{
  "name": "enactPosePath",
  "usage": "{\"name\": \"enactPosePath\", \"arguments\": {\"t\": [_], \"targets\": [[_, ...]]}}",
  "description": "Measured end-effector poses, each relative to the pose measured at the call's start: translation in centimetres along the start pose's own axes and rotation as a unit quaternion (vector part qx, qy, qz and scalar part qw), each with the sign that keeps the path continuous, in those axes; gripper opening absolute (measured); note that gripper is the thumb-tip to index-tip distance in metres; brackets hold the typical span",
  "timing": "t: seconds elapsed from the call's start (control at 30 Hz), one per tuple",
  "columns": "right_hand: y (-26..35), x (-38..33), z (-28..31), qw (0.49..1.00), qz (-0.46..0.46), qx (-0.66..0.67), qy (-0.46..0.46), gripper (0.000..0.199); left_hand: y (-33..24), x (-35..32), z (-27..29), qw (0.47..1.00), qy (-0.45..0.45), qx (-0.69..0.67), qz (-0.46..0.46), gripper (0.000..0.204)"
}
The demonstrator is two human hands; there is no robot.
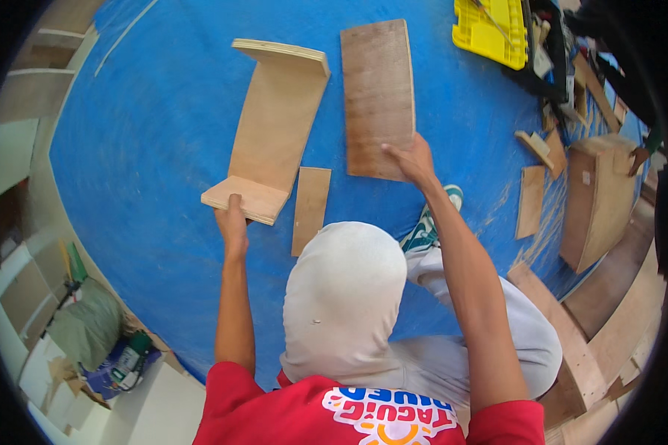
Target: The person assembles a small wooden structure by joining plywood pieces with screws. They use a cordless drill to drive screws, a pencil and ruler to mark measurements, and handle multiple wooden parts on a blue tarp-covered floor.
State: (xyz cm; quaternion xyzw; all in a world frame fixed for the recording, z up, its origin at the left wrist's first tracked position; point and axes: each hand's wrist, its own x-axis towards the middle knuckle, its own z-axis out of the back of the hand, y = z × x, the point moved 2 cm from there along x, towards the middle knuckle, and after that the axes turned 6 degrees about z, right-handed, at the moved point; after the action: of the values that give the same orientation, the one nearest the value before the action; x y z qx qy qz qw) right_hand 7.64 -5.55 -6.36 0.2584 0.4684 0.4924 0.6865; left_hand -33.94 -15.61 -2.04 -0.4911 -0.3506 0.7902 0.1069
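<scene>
My left hand grips the near end of a U-shaped plywood piece, a long board with a short upright panel at each end. My thumb lies over the near panel, and the other fingers are hidden beneath it. To the right, my right hand holds a reddish-brown plywood board by its near right corner, thumb on top. The board and the U-shaped piece are side by side with a gap between them. A small plywood strip lies on the blue sheet between my hands, close to my knee.
A yellow tray and a dark toolbox with tools stand at the far right. A wooden box sits at the right, with another person's hand on it. Loose boards lie nearby. A grey-green bag rests at the lower left.
</scene>
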Motion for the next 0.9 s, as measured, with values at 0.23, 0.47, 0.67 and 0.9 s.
{"name": "enactPosePath", "arguments": {"t": [0.23,0.47,0.67,0.9], "targets": [[13.0,-0.7,13.9,0.966,0.222,-0.122,-0.044,0.025,-2.7,5.5,3.7,0.966,0.031,0.21,-0.151,0.047],[32.0,-0.4,9.6,0.835,0.415,-0.317,0.173,0.029,-3.4,6.9,5.8,0.992,0.097,-0.086,-0.003,0.109],[35.3,2.7,-4.5,0.652,0.532,-0.446,0.304,0.035,-6.9,1.0,9.1,0.927,0.105,-0.295,-0.208,0.113],[36.3,4.4,-6.5,0.687,0.491,-0.394,0.364,0.019,-3.3,1.8,9.2,0.9,0.017,-0.302,-0.315,0.098]]}}
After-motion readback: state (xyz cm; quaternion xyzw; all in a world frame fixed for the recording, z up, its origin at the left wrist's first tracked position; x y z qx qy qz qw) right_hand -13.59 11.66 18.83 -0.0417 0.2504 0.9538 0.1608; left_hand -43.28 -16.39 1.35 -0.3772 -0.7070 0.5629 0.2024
